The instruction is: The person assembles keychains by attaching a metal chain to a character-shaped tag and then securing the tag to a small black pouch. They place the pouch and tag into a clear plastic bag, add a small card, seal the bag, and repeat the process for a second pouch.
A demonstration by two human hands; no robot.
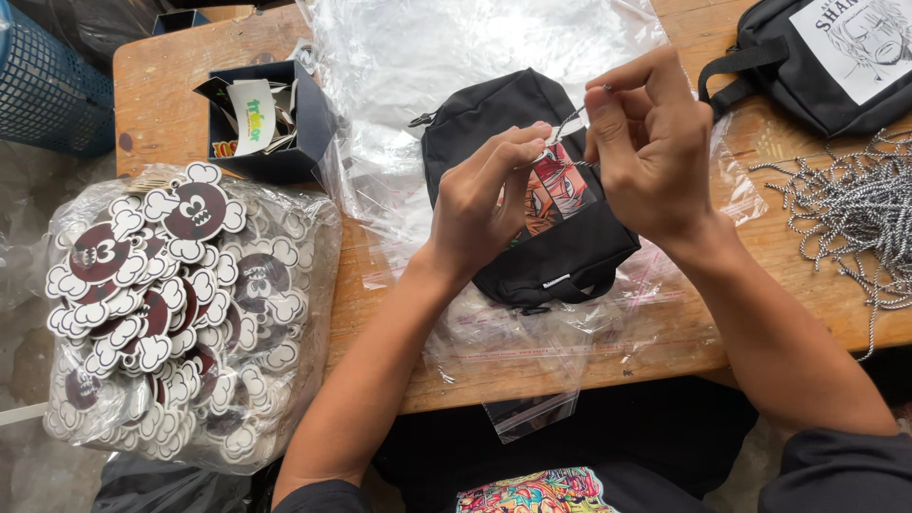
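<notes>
A small black pouch (560, 256) lies on clear plastic sheets over the wooden table (171, 104). Above it, my left hand (484, 195) pinches a red and orange printed tag (556, 190) with a thin black-and-white cord (568, 122) running from its top. My right hand (646, 142) pinches the other part of that cord just right of the left fingers. Both hands hover over the pouch's upper half and hide part of it.
A clear bag of several brown and white cloud-edged cutouts (180, 313) sits at the left. A dark open box of tags (266, 119) stands behind it. A heap of speckled cords (855, 209) lies at the right, a black printed bag (826, 57) top right, a blue basket (47, 85) far left.
</notes>
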